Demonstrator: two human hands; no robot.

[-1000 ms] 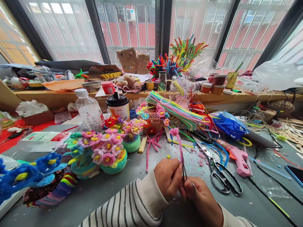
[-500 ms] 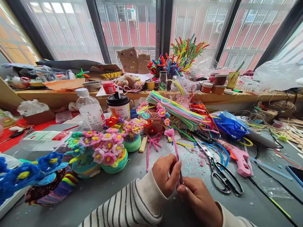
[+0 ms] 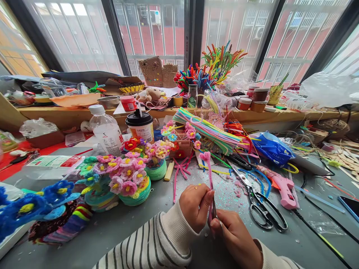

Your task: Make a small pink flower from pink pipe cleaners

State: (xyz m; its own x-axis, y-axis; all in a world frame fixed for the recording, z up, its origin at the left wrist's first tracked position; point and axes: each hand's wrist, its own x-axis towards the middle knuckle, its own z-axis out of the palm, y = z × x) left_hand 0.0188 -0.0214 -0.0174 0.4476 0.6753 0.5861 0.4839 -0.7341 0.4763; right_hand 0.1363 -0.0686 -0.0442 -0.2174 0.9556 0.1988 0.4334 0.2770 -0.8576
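Near the front middle of the grey table, my left hand (image 3: pixel 195 207) is closed, pinching a pink fuzzy stem (image 3: pixel 209 173) whose thicker, fluffy tip points up and away. Just right of it, my right hand (image 3: pixel 237 233) is closed round a small metal tool (image 3: pixel 214 211) that lies against the lower part of the stem. The tool's lower end is hidden by the fingers, so its kind is hard to tell. Pink fluff and glitter lie on the table beyond my hands.
Large black-handled scissors (image 3: pixel 259 207) and a pink glue gun (image 3: pixel 284 190) lie at right. Pots of fuzzy flowers (image 3: pixel 130 175) stand at left. Behind are a bottle (image 3: pixel 105 130), a lidded cup (image 3: pixel 140 127), a bundle of pastel stems (image 3: pixel 207 130) and a blue packet (image 3: pixel 273 148).
The fluffy tip of the pink stem has shifted slightly to the right and stands more upright. My left hand has turned a little; both hands keep their hold.
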